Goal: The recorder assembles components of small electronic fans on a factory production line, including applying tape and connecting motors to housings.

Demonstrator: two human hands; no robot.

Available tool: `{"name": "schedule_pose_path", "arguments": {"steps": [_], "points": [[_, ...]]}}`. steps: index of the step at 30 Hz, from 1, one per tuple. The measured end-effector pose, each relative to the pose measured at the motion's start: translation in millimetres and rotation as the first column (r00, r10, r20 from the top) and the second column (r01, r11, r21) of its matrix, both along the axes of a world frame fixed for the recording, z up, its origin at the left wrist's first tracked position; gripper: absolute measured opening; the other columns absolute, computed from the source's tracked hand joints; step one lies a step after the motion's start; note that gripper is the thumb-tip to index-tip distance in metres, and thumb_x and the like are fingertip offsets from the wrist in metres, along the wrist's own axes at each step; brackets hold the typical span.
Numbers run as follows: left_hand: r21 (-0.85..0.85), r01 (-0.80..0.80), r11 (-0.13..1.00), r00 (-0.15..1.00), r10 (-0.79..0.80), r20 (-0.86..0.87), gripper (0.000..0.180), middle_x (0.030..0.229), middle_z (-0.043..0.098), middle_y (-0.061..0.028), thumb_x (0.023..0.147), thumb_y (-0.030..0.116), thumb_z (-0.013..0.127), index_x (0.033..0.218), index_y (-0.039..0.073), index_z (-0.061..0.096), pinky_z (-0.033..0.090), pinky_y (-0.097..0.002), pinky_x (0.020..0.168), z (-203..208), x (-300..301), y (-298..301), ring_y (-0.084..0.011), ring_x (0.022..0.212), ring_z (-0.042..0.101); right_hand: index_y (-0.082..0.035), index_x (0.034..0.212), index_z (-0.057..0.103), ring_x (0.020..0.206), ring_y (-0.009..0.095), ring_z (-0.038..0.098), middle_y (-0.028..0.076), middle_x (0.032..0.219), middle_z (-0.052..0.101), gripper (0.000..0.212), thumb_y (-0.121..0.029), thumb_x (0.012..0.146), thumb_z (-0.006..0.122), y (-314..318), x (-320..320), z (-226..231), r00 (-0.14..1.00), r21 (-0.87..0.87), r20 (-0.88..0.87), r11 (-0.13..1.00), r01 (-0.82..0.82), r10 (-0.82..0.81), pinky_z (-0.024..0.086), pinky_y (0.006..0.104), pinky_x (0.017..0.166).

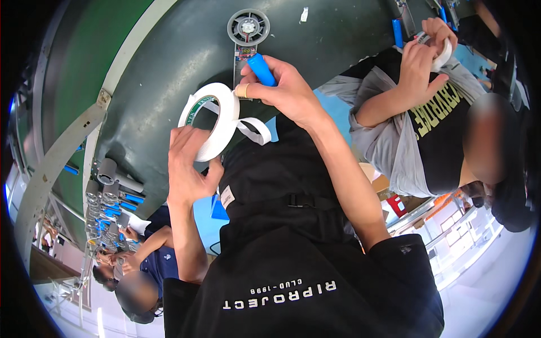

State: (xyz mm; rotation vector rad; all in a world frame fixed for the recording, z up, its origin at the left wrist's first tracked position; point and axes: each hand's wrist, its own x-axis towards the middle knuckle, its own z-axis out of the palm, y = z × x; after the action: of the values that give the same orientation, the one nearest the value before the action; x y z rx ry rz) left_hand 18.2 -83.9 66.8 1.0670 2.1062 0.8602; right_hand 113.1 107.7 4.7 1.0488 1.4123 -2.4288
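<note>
My left hand (191, 160) is closed around the lower side of a roll of white tape (228, 115) with a green-lined core. A loose loop of tape (255, 132) hangs from the roll's right side. In my right hand (284, 93), a blue cylindrical battery cell (262, 70) sits between the fingers and thumb. The thumb wears a tan wrap and its tip meets the roll's edge. Just beyond lies a small fan unit (248, 27) with a round grey head and an exposed circuit board; its lower part is partly hidden by my right hand.
The dark green work table (163, 56) curves beneath my hands, edged by a metal rail (121, 67). To the right, a co-worker's hands (420, 62) hold a white tape roll. Grey fan housings and blue cells (110, 208) cluster at the left, near other people.
</note>
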Motion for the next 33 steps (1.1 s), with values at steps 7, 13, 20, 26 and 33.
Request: {"name": "schedule_pose_path", "arguments": {"steps": [7,13,20,26,33], "points": [[-0.189,-0.177,0.966,0.966,0.207,0.153,0.049,0.077,0.058,-0.0142,0.073,0.022,0.068,0.115,0.002,0.052,0.044,-0.0328,0.073,12,7,-2,-0.0281,0.07,0.053,-0.003,0.102,0.057,0.062,0.002,0.044,0.0,0.082,0.061,0.028,-0.01,0.077,0.068,10,6,7,0.999,-0.097,0.033,0.995,0.032,-0.029,0.029,0.0186,0.05],[-0.14,-0.195,0.971,0.839,0.24,0.488,0.061,0.069,0.056,-0.0104,0.084,0.019,0.059,0.138,0.005,0.036,0.046,-0.0281,0.062,17,6,8,-0.0198,0.059,0.058,-0.004,0.106,0.058,0.065,0.003,0.046,-0.001,0.084,0.061,0.033,-0.011,0.077,0.07,6,11,8,1.0,-0.058,0.007,0.998,-0.004,0.004,0.031,0.0191,0.053],[-0.349,-0.194,0.917,0.784,0.359,0.507,0.033,0.06,0.058,-0.0084,0.093,0.017,0.045,0.121,0.007,0.058,0.045,-0.0261,0.052,12,9,31,-0.0135,0.05,0.06,-0.003,0.107,0.058,0.069,0.003,0.05,-0.001,0.084,0.06,0.034,-0.01,0.076,0.07,5,9,13,0.997,-0.084,-0.04,0.994,-0.07,0.067,0.035,0.0181,0.056],[-0.56,-0.197,0.805,0.523,0.57,0.634,0.029,0.061,0.058,-0.0056,0.091,0.023,0.055,0.11,0.003,0.064,0.041,-0.0228,0.043,13,-1,42,-0.0094,0.049,0.055,-0.002,0.107,0.057,0.075,0.007,0.056,0.001,0.084,0.061,0.033,-0.007,0.077,0.069,1,11,8,0.997,-0.075,-0.041,0.995,-0.061,0.058,0.045,0.0217,0.068],[-0.485,-0.256,0.836,0.599,0.531,0.599,0.028,0.059,0.055,-0.0017,0.09,0.024,0.059,0.105,0.002,0.068,0.038,-0.0212,0.039,10,8,45,-0.0064,0.046,0.047,-0.001,0.107,0.057,0.077,0.009,0.058,0.003,0.083,0.062,0.034,-0.008,0.076,0.07,5,12,11,0.997,-0.061,-0.027,0.996,-0.072,0.071,0.046,0.0233,0.072]]}}
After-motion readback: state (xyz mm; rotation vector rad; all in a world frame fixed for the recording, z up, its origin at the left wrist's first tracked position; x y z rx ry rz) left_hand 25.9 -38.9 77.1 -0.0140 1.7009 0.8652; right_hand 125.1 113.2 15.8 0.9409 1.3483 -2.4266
